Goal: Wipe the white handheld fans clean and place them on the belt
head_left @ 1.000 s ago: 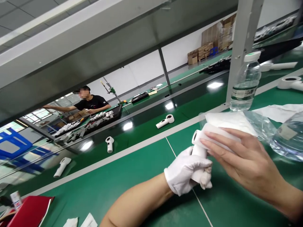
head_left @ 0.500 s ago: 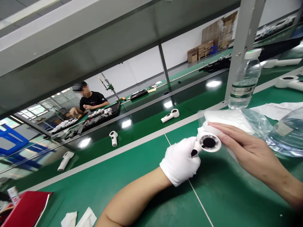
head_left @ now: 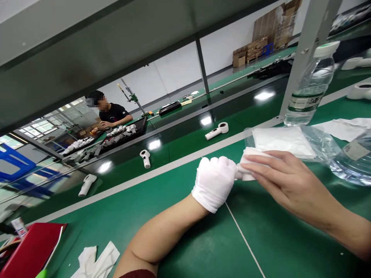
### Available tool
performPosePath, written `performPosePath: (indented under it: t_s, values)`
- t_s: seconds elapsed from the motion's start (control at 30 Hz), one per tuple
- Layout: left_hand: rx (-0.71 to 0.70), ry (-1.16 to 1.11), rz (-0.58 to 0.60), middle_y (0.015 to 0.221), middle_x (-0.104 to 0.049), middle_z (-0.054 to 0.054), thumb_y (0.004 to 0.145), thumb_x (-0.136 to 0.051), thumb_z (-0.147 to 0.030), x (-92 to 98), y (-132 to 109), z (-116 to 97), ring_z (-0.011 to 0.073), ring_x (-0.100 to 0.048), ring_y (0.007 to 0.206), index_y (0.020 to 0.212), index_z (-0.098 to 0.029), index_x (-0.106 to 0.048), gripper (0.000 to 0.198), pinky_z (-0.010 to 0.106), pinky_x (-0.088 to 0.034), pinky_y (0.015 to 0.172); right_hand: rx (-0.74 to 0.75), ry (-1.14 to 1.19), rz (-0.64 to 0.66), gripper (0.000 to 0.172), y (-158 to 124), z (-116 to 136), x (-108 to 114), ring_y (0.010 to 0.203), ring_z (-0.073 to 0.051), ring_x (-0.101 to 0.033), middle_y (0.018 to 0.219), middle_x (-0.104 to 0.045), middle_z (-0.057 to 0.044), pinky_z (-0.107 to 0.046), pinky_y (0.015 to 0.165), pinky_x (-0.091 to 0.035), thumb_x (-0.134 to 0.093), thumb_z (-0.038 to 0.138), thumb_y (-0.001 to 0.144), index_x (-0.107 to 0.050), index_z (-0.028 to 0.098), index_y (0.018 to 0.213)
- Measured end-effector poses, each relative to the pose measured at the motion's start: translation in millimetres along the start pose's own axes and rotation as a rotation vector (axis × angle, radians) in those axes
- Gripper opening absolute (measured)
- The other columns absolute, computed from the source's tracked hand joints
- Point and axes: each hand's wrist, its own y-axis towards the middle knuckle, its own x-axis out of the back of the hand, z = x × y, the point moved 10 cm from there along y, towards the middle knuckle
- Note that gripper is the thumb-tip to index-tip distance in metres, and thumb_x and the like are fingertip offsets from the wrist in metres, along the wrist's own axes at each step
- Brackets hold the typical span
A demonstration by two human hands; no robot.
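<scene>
Our 2 hands meet on a white folded cloth (head_left: 248,170), low over the green table mat (head_left: 261,239).
Our left hand (head_left: 214,183), in a white glove, is closed to a fist at one end of the cloth; what it grips inside is hidden. Our bare right hand (head_left: 279,181) lays its fingers flat over the cloth; we cannot tell if the thumb clamps it. Just behind lies a clear plastic bag of white sheets (head_left: 281,141), then a clear water bottle (head_left: 311,85). 3 white handheld devices (head_left: 216,132) lie on the dark belt (head_left: 246,104).

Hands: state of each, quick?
Left hand: closed around white device, mostly hidden.
Right hand: fingers holding white wipe against it.
</scene>
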Motion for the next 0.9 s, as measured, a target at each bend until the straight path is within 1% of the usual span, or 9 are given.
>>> performPosePath:
  t_s: [0.17,0.23,0.33,0.43,0.5,0.57,0.67,0.77,0.9]
  values:
    - [0.024,-0.107,0.097,0.072,-0.052,0.002,0.089,-0.044,-0.018,-5.8,2.2,6.7,0.0206,-0.05,0.062,0.076,-0.021,-0.054,0.017,0.034,-0.024,0.054,-0.291,0.197,0.003,0.029,-2.4,-40.8,0.9,0.115,-0.019,-0.058,0.122,-0.064,0.008,-0.042,0.096,-0.051,-0.049,0.039,0.093,-0.061,0.042,0.119]
    - [0.104,-0.306,0.173,0.076,-0.054,0.003,0.088,-0.046,-0.02,-13.4,2.8,14.2,0.0192,-0.051,0.064,0.077,-0.021,-0.056,0.014,0.033,-0.026,0.056,-0.334,0.229,-0.035,0.029,-1.9,-42.9,5.3,0.115,-0.019,-0.059,0.123,-0.064,0.008,-0.041,0.098,-0.051,-0.049,0.04,0.092,-0.062,0.04,0.118]
    - [0.343,-0.981,0.34,0.078,-0.053,0.0,0.078,-0.06,-0.022,-37.2,-1.9,17.6,0.0148,-0.05,0.067,0.081,-0.02,-0.054,0.006,0.028,-0.032,0.06,-0.297,0.227,-0.182,0.032,0.7,-32.1,20.3,0.118,-0.018,-0.057,0.126,-0.062,0.004,-0.039,0.103,-0.048,-0.052,0.031,0.092,-0.06,0.035,0.123]
    - [0.644,-1.895,0.547,0.07,-0.047,-0.005,0.07,-0.072,-0.039,-59.1,-12.0,-11.1,0.0092,-0.044,0.055,0.086,-0.019,-0.05,0.034,0.024,-0.036,0.055,-0.244,0.193,-0.278,0.039,0.8,-20.9,26.8,0.118,-0.02,-0.055,0.128,-0.06,0.002,-0.041,0.105,-0.044,-0.056,0.023,0.089,-0.058,0.034,0.126]
    - [0.811,-2.359,0.66,0.069,-0.046,-0.004,0.074,-0.066,-0.056,-59.7,-14.9,-34.0,0.0085,-0.043,0.049,0.084,-0.018,-0.049,0.043,0.023,-0.038,0.05,-0.202,0.172,-0.261,0.043,1.0,-14.5,21.8,0.117,-0.021,-0.055,0.129,-0.059,0.002,-0.044,0.104,-0.043,-0.057,0.019,0.088,-0.056,0.036,0.127]
    - [0.961,-2.607,0.7,0.069,-0.049,-0.002,0.084,-0.05,-0.064,-57.6,-15.3,-44.4,0.0102,-0.048,0.049,0.083,-0.016,-0.052,0.048,0.024,-0.041,0.049,-0.13,0.15,-0.223,0.047,1.2,-4.7,14.7,0.116,-0.023,-0.054,0.129,-0.059,0.001,-0.047,0.102,-0.043,-0.058,0.015,0.087,-0.055,0.036,0.128]
    - [1.126,-2.777,0.566,0.067,-0.052,0.0,0.097,-0.03,-0.055,-56.1,-11.1,-39.6,0.0091,-0.052,0.053,0.09,-0.013,-0.058,0.051,0.019,-0.043,0.051,-0.017,0.151,-0.158,0.051,0.1,14.8,3.8,0.113,-0.023,-0.053,0.129,-0.059,0.0,-0.046,0.1,-0.045,-0.06,0.011,0.084,-0.054,0.034,0.13]
    - [1.289,-2.773,0.396,0.07,-0.056,0.003,0.1,-0.025,-0.047,-60.1,-12.2,-28.5,0.0081,-0.053,0.055,0.09,-0.01,-0.06,0.052,0.017,-0.045,0.055,0.097,0.189,-0.096,0.054,-2.1,37.9,-3.4,0.115,-0.024,-0.052,0.129,-0.059,-0.003,-0.045,0.096,-0.047,-0.061,0.008,0.082,-0.053,0.029,0.131]
    - [1.41,-2.636,0.403,0.069,-0.057,0.007,0.097,-0.026,-0.054,-65.1,-20.0,-24.9,0.0137,-0.058,0.06,0.081,-0.009,-0.06,0.058,0.023,-0.05,0.061,0.236,0.15,-0.089,0.055,-6.0,57.1,0.1,0.118,-0.028,-0.05,0.122,-0.064,-0.004,-0.048,0.094,-0.047,-0.065,0.005,0.078,-0.056,0.025,0.128]
